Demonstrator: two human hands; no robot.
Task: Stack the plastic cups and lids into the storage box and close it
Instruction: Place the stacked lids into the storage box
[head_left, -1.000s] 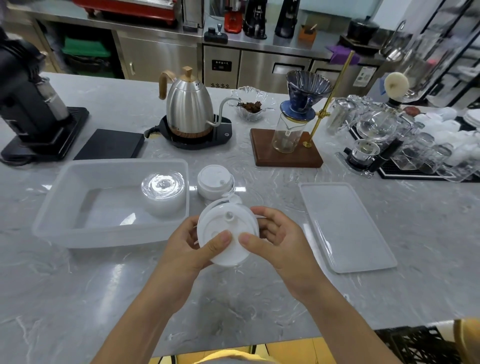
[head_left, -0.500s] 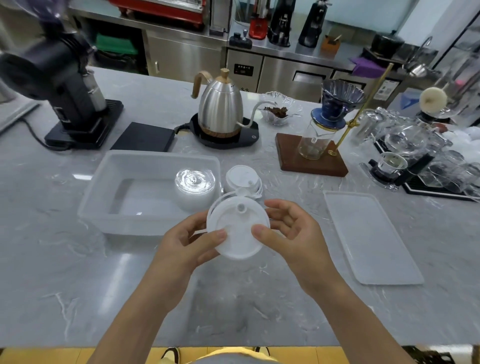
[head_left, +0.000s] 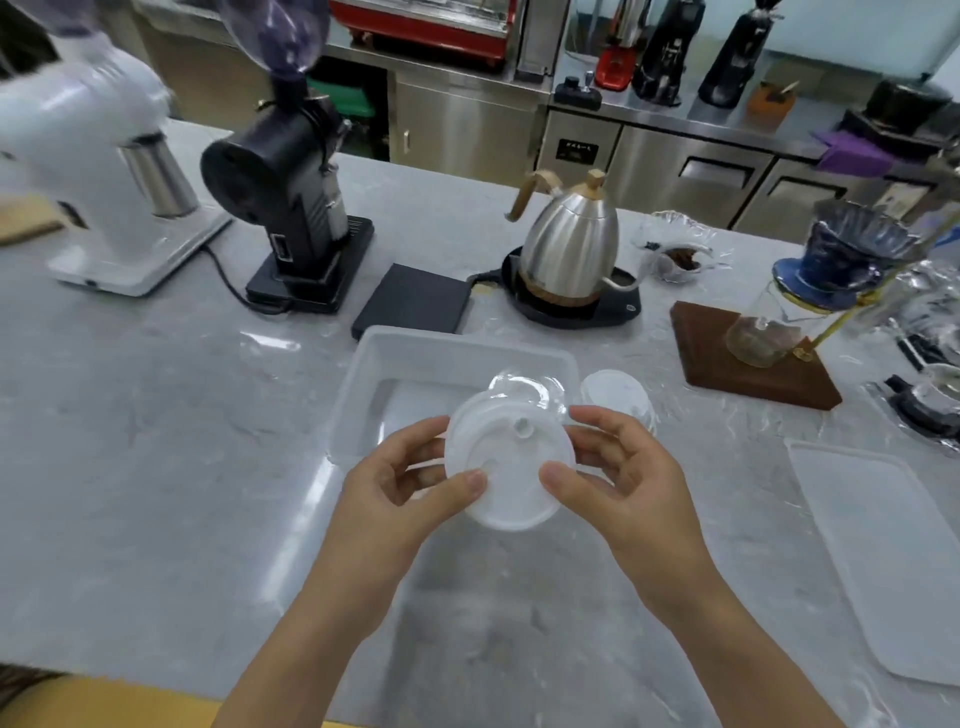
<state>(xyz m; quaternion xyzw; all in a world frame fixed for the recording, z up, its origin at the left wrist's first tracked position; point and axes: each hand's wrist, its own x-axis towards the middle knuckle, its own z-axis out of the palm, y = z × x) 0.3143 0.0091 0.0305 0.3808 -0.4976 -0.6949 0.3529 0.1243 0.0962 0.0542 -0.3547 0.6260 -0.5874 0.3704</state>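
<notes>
Holding a white plastic lid (head_left: 511, 470) between both hands, you have it raised above the near edge of the storage box (head_left: 363, 395). Your left hand (head_left: 400, 491) pinches its left rim with the thumb on top and the fingers curled behind; your right hand (head_left: 621, 480) grips the right rim the same way, thumb pressed on the lid's face. The lid tilts toward you, a small spout hole showing near its far side. Inside the open box, at its right end, sits a stack of clear cups (head_left: 527, 387), partly hidden behind the lid. Just right of the box, on the table (head_left: 156, 467), stands a white stack of lids (head_left: 615, 392). The box cover (head_left: 883, 545) lies flat well to the right.
</notes>
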